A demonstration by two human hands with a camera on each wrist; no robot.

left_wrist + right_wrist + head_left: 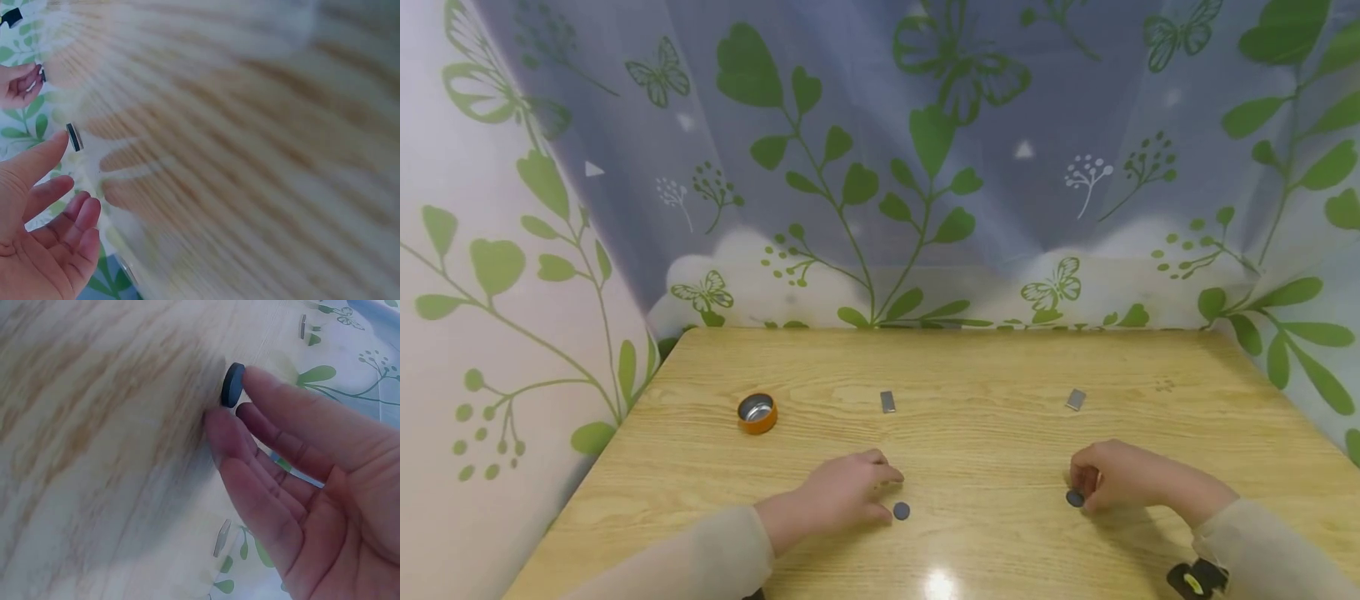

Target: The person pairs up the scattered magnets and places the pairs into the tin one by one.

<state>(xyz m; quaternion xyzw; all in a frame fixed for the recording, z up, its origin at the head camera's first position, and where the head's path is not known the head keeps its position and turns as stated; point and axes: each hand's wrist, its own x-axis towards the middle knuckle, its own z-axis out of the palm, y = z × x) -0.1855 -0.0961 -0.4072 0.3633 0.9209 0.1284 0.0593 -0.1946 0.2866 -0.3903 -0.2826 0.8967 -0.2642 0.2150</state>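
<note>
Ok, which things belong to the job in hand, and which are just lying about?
Apparently the job's:
dark round disc at the right hand
dark round disc beside the left hand

Apparently lying about:
orange round bowl, shiny inside
grey flat rectangle, centre
grey flat rectangle, right

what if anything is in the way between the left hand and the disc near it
Nothing visible: the thumb of the left hand is right by the disc, though contact is unclear.
</note>
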